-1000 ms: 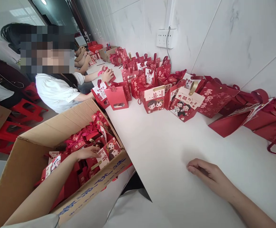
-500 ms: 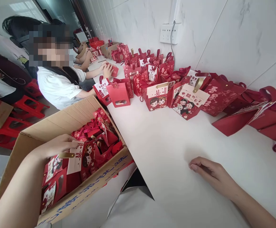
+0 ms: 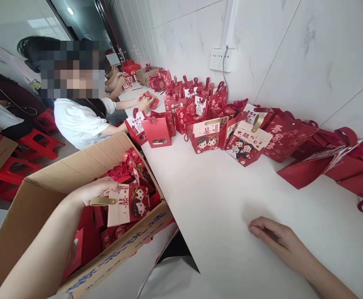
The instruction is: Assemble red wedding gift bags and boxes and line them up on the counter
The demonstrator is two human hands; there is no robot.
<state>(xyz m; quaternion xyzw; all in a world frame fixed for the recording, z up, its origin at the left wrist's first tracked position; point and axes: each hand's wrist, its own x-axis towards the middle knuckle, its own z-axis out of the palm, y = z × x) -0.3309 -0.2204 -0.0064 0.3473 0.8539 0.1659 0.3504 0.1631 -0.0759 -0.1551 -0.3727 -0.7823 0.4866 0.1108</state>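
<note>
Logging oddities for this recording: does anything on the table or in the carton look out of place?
Nothing looks spilled or plainly damaged. Slightly odd: the windowed red box on the table near the carton shows a plain face, while most boxes around it show printed ones. Inside the carton, packed boxes lie jumbled.

Near left, you have a red gift box (image 3: 144,201) with a cream flap (image 3: 119,212), dark red characters, a gold strap (image 3: 102,202) and black-haired cartoon faces, and a brown carton (image 3: 75,166) lettered in blue. On your white table (image 3: 200,195) the far boxes (image 3: 206,139) are red, some white-printed; the wall (image 3: 271,62) is white, veined grey, and the left stools (image 3: 40,141) bright red.
</note>
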